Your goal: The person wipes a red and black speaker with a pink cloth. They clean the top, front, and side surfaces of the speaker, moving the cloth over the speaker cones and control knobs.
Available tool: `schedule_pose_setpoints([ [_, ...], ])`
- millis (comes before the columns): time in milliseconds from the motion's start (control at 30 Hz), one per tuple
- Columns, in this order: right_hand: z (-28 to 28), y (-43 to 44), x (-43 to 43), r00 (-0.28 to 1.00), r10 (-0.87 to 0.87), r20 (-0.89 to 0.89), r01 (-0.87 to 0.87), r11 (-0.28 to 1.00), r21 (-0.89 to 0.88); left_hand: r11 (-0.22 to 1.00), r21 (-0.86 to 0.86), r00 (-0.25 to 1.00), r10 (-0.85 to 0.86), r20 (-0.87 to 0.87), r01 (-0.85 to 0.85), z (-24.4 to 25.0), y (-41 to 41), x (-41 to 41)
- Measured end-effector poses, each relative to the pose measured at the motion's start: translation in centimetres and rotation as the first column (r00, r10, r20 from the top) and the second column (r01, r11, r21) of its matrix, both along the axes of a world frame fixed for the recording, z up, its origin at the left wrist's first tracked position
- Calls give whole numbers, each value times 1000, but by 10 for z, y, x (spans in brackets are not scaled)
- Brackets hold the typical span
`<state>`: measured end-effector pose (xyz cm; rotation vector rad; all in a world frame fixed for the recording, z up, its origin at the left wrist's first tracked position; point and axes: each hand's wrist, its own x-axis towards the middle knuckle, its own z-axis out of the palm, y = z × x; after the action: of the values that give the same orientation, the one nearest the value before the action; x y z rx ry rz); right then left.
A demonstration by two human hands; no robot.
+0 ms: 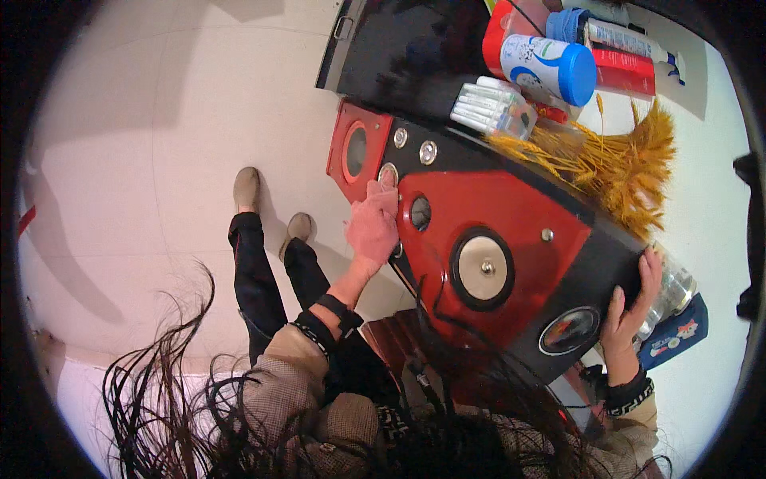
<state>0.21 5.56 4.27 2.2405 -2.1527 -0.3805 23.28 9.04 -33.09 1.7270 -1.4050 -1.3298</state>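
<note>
Before me stands a black speaker cabinet point(479, 152) with a red front panel point(455, 197), round silver-rimmed parts and a pale speaker cone point(483, 269). My left hand point(365, 239) is at its left part, covered by a pink cloth point(372, 218), perhaps a glove. Its fingertips press at a silver-rimmed ring point(389, 170) between the large panel and a smaller red panel point(342, 141). At the cabinet's right end my right hand point(628, 317) rests spread on the corner, thumb and fingers apart, beside a dark round driver point(568, 330).
Past the cabinet are a box of white markers point(488, 111), a blue-lidded tub point(538, 69), dried wheat stalks point(628, 155), a red box point(625, 72) and a white tube point(628, 39). A clear jar point(676, 281) and a blue packet point(676, 335) lie near my right hand.
</note>
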Motion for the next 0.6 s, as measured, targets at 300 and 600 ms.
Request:
schedule_pose_setpoints([
  [300,-5,-2,5,998,31,61,-28,998,-52,961,275,999,-39,10,35,50,11,0],
  [600,-9,0,4,993,95,77,-86,990,-114,982,45,948,190,-256,-185,72,65,-12],
])
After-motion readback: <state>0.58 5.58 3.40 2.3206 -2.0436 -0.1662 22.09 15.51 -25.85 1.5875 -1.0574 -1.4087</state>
